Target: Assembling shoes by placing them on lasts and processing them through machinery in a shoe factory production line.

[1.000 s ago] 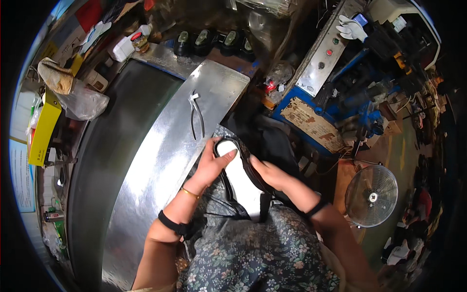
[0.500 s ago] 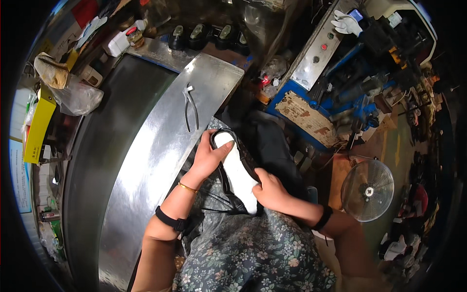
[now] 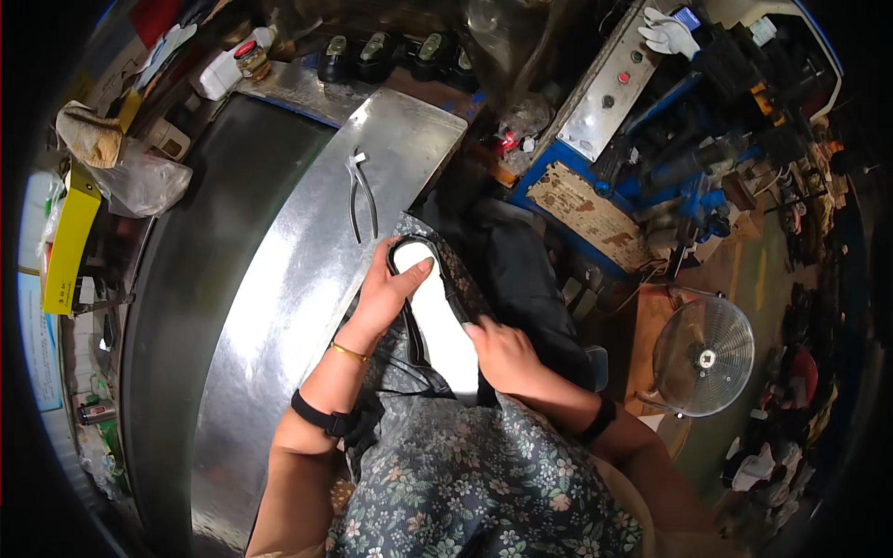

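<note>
Over my lap is a dark shoe upper [image 3: 412, 337] with a white, sole-shaped bottom [image 3: 439, 321] facing up. My left hand [image 3: 384, 290] holds its far end, the thumb pressing on the white surface and the fingers wrapped round the dark edge. Farther down, my right hand [image 3: 505, 356] grips the right side, its fingers mostly hidden by the hand and the shoe. The near end of the shoe rests against my floral apron [image 3: 484, 474]. A pair of pincers [image 3: 361, 200] lies on the metal table beyond my left hand.
The shiny metal table [image 3: 270, 307] runs along my left, beside a dark belt [image 3: 177, 344]. Several black shoe-like pieces [image 3: 375, 58] stand at the back. A blue machine with a control panel [image 3: 609, 88] is at the far right, and a round fan [image 3: 705, 358] stands nearer.
The shoe has shifted slightly left and up in the view, along with my left hand. My right hand has slid farther up the shoe's right side, with its fingers drawn in more.
</note>
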Demonstrator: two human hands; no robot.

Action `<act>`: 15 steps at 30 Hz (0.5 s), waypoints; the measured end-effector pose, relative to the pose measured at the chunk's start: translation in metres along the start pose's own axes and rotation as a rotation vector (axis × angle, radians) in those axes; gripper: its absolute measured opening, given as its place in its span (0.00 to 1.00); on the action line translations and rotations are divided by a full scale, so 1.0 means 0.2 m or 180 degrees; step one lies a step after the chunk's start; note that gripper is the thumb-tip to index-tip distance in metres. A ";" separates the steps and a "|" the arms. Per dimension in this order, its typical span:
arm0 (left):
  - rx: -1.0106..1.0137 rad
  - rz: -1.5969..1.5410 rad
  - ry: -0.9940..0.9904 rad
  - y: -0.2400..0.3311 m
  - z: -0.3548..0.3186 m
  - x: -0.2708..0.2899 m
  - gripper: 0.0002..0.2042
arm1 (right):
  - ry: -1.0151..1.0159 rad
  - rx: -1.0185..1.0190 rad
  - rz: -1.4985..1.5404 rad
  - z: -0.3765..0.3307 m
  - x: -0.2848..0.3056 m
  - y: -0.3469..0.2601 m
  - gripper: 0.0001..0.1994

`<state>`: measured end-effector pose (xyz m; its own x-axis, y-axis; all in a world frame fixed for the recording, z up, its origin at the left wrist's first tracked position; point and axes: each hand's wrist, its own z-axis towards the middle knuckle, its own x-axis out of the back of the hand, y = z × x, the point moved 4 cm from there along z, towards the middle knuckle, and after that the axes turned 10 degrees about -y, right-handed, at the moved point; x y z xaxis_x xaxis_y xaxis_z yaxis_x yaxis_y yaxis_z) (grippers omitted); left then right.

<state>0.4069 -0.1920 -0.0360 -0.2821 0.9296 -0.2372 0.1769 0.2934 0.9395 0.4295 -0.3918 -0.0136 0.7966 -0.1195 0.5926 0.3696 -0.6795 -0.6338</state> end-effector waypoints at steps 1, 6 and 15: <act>0.0019 0.0022 -0.0006 0.00 0.00 0.00 0.28 | -0.0343 -0.0333 -0.0281 0.00 0.03 -0.07 0.26; -0.0038 -0.0749 -0.0390 0.04 0.01 -0.02 0.26 | -0.0480 0.0688 0.3353 0.18 -0.13 0.17 0.31; 0.0686 0.4413 0.1306 0.14 -0.16 -0.04 0.17 | 0.0355 0.0258 0.1354 0.19 -0.13 -0.21 0.37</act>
<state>0.3843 -0.1991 0.0004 -0.0085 0.3721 0.9281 0.6491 -0.7040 0.2882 0.4106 -0.3326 -0.0210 0.8311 -0.4564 0.3179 0.0600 -0.4946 -0.8670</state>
